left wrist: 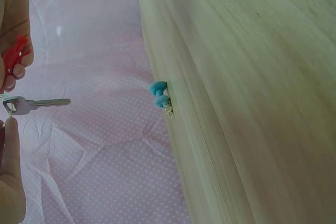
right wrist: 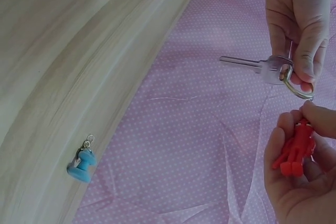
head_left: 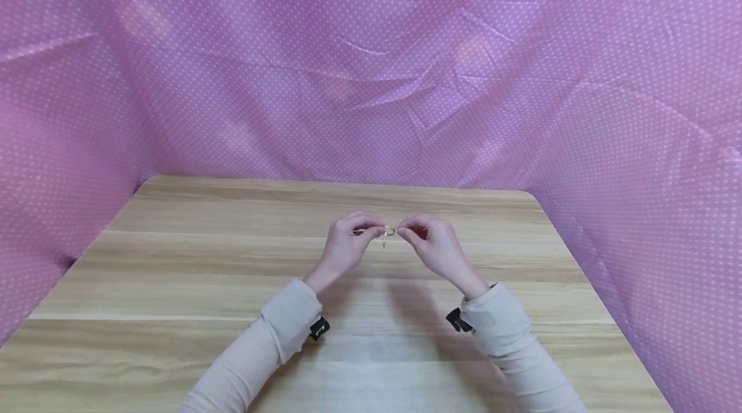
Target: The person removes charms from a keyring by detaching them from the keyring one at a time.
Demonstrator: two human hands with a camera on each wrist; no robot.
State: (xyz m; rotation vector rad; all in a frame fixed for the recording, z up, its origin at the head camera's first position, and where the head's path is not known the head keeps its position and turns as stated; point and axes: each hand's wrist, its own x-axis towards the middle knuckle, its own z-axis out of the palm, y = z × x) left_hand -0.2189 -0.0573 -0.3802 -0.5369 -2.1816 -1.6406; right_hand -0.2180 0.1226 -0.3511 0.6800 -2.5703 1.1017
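Note:
My left hand pinches a metal key ring between thumb and fingertips. From that ring a silver key hangs free below the fingers. Close beside it, my right hand holds a small red figure charm, its fingers curled round the body and the thumb at its top end. The tips of both hands nearly meet where charm and ring come together; the link there is mostly covered by fingers. Both hands are raised above the wooden table.
A turquoise spool-shaped charm with a short metal chain lies near the table's far edge, seen in both wrist views. Pink dotted cloth hangs behind the table and along its two sides.

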